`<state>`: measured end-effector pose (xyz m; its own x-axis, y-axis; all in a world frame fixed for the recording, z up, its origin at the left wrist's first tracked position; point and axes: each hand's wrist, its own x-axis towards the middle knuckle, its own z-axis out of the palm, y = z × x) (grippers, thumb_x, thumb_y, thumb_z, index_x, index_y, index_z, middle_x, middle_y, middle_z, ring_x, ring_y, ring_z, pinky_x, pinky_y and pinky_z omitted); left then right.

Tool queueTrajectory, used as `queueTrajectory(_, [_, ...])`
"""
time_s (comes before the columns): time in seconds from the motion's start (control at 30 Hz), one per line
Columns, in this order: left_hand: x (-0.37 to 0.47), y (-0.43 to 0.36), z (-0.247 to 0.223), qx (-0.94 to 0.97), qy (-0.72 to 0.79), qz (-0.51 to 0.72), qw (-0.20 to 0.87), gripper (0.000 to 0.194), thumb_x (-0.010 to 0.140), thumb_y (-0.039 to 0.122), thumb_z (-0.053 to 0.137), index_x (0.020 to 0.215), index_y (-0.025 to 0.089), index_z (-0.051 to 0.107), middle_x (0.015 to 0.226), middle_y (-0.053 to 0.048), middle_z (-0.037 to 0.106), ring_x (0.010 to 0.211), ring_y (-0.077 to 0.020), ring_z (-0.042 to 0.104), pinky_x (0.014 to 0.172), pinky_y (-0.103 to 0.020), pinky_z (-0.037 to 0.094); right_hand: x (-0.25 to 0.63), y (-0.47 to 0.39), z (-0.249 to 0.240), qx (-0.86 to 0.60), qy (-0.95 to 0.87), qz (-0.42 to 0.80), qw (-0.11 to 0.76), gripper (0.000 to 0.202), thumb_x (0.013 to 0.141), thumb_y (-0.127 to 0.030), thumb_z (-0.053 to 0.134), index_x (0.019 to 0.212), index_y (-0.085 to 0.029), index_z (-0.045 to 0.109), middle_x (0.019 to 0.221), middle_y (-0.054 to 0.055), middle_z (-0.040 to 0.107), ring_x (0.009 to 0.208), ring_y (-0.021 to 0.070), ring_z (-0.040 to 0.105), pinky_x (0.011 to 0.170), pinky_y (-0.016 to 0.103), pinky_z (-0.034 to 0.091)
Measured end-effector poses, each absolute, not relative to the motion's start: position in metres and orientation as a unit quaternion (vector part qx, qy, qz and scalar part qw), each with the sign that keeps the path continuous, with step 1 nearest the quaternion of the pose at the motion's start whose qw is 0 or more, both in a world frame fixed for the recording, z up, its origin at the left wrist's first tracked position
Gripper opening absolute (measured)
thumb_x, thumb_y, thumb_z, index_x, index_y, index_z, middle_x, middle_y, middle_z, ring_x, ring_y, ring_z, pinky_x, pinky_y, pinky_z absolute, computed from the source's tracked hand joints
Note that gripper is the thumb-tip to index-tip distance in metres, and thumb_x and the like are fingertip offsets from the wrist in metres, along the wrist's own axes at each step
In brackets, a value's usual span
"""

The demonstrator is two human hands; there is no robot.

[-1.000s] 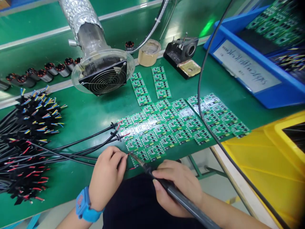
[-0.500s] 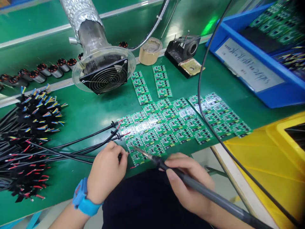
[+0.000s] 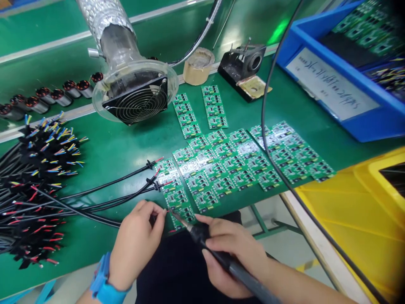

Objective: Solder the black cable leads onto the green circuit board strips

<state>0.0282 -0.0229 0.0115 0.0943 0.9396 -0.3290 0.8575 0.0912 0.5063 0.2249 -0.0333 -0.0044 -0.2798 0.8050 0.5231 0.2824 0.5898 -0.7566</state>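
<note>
My left hand [image 3: 139, 236], with a blue band at its wrist, pinches a black cable by its end, where a short red wire [image 3: 168, 211] shows at the fingertips. That wire meets the left edge of the leftmost green circuit board strip [image 3: 179, 197]. In my right hand [image 3: 232, 253] is a soldering iron [image 3: 198, 233], its tip angled down to the board beside the red wire. Other black cables [image 3: 126, 174] lie with red ends at the same strip's upper left edge.
Cable bundles [image 3: 47, 160] cover the bench's left side. A fume extractor [image 3: 139, 99] hangs above the back, near a tape roll [image 3: 198, 67] and an iron stand [image 3: 243, 69]. More board strips [image 3: 234, 160] lie rightward, beside a blue bin [image 3: 335, 84] and yellow bin [image 3: 357, 211].
The soldering iron has moved left and down to the red wire. The leftmost board strip has shifted left, leaving a gap beside its neighbour. My left hand has moved slightly down.
</note>
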Motion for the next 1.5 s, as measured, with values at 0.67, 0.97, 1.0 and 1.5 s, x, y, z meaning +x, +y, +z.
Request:
queueTrajectory(0.67, [0.029, -0.022, 0.01, 0.7, 0.661, 0.045, 0.266, 0.019, 0.087, 0.028, 0.043, 0.074, 0.021, 0.055, 0.074, -0.001, 0.052, 0.059, -0.0139, 0.053, 0.057, -0.026, 0.041, 0.217, -0.039, 0.003, -0.353, -0.831, 0.149, 0.403, 0.016, 0.067, -0.009, 0.057, 0.082, -0.013, 0.055, 0.06, 0.004, 0.058, 0.06, 0.0161, 0.063, 0.067, 0.03, 0.061])
queueTrajectory(0.97, [0.031, -0.022, 0.012, 0.692, 0.668, 0.027, 0.273, 0.021, 0.088, 0.03, 0.041, 0.074, 0.022, 0.055, 0.075, 0.0, 0.051, 0.06, -0.0141, 0.053, 0.057, -0.026, 0.04, 0.219, -0.037, 0.007, -0.356, -0.827, 0.159, 0.404, 0.018, 0.067, -0.01, 0.057, 0.084, -0.014, 0.054, 0.059, 0.004, 0.059, 0.06, 0.018, 0.066, 0.063, 0.03, 0.061])
queueTrajectory(1.0, [0.031, -0.022, 0.012, 0.692, 0.668, 0.027, 0.273, 0.021, 0.088, 0.03, 0.041, 0.074, 0.022, 0.055, 0.075, 0.0, 0.051, 0.06, -0.014, 0.053, 0.057, -0.026, 0.04, 0.22, -0.038, 0.007, -0.365, -0.813, 0.172, 0.419, 0.02, 0.067, -0.01, 0.057, 0.086, -0.015, 0.053, 0.062, 0.004, 0.06, 0.063, 0.0189, 0.067, 0.063, 0.03, 0.061])
queueTrajectory(1.5, [0.029, -0.018, 0.013, 0.698, 0.662, 0.007, 0.274, 0.021, 0.088, 0.03, 0.04, 0.077, 0.021, 0.055, 0.082, -0.002, 0.049, 0.069, -0.0157, 0.053, 0.067, -0.031, 0.043, 0.228, -0.033, -0.018, -0.455, -0.61, 0.41, 0.502, 0.029, 0.077, -0.005, 0.055, 0.1, -0.023, 0.049, 0.081, 0.002, 0.052, 0.069, 0.0144, 0.058, 0.062, 0.033, 0.054])
